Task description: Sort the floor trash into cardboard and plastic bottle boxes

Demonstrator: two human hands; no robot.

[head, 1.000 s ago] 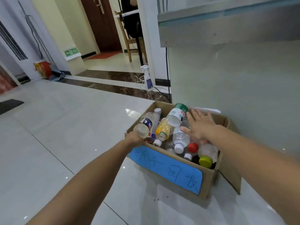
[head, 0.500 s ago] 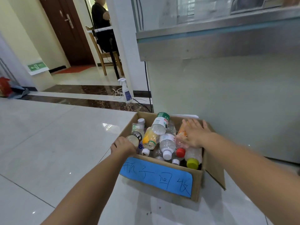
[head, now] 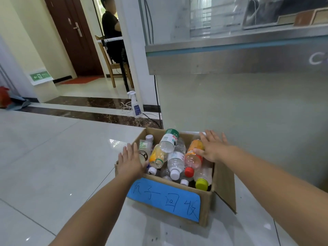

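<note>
A cardboard box (head: 223, 190) with a blue handwritten label (head: 165, 199) stands on the floor against a grey counter front. Several plastic bottles fill it, among them a green-capped bottle (head: 168, 141), an orange bottle with a red cap (head: 193, 157) and a yellow-capped bottle (head: 202, 181). My left hand (head: 130, 161) hovers flat over the box's left edge, fingers straight, holding nothing. My right hand (head: 212, 148) lies spread over the box's far right side, its thumb against the orange bottle.
The grey counter front (head: 248, 121) rises right behind the box. A white spray bottle (head: 134, 107) and loose cables stand on the floor beyond. A person sits on a wooden chair (head: 113, 68) in the doorway. White floor tiles spread to the left.
My left hand has let go of the clear bottle, which now lies in the box, and its fingers have straightened. My right hand has shifted toward the box's far right corner. The view has tilted upward.
</note>
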